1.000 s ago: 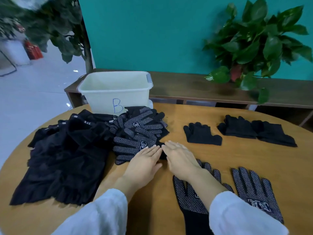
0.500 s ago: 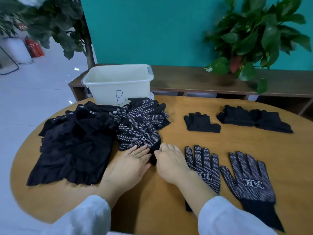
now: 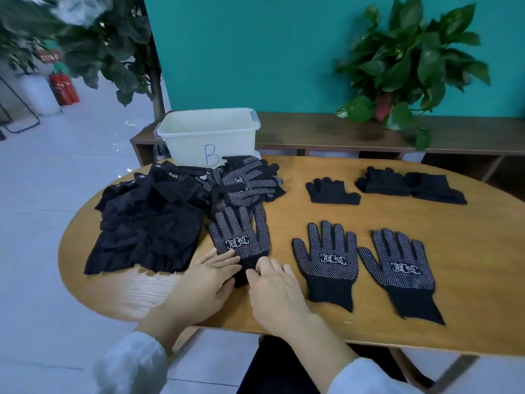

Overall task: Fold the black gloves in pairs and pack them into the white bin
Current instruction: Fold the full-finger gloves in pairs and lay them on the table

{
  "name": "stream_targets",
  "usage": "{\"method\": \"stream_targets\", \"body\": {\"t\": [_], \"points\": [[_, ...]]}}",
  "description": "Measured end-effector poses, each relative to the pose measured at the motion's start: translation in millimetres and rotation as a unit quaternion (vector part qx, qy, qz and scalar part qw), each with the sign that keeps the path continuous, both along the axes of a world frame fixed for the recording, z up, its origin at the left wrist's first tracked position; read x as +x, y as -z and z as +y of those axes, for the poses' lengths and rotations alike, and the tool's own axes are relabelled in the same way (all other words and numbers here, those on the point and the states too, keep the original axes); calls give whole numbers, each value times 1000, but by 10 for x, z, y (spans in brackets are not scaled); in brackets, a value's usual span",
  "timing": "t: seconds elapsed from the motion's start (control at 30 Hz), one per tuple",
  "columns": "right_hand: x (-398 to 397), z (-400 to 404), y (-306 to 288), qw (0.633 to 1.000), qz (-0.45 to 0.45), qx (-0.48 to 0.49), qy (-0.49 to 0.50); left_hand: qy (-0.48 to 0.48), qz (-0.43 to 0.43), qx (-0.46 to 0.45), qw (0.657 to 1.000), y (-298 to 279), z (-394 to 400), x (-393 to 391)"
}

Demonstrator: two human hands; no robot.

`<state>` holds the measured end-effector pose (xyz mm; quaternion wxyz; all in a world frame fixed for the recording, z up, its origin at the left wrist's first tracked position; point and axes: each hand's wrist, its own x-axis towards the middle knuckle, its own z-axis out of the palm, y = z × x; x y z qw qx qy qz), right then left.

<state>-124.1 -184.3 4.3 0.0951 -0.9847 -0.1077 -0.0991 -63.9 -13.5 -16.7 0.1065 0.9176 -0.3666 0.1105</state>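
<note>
Right now I have both hands on the cuff of the dotted glove (image 3: 240, 237) at the near edge of the heap (image 3: 244, 183): left hand (image 3: 210, 282) with fingers laid flat on it, right hand (image 3: 272, 288) with fingertips curled onto the cuff, though I cannot tell if it really pinches. My worry is dragging heap gloves along, or bumping the flat glove (image 3: 326, 260) just right. The white bin (image 3: 208, 135) sits behind the heap, nothing visibly packed

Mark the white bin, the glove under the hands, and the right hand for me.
white bin (image 3: 193, 143): head view, front wall.
glove under the hands (image 3: 240, 234): head view, dotted palm.
right hand (image 3: 272, 291): head view, back of hand.
</note>
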Motion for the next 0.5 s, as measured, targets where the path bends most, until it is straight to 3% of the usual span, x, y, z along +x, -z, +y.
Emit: {"method": "stream_targets", "body": {"t": [0.2,0.37,0.5], "points": [[-40,-117,-103,999,-15,34,-34,8,26,-48,999,-55,50,-85],[8,-253,-147,995,81,29,-57,-3,99,-89,991,-35,47,-64],[44,-272,-108,994,86,37,-55,-15,69,-80,994,-43,31,-35]]}}
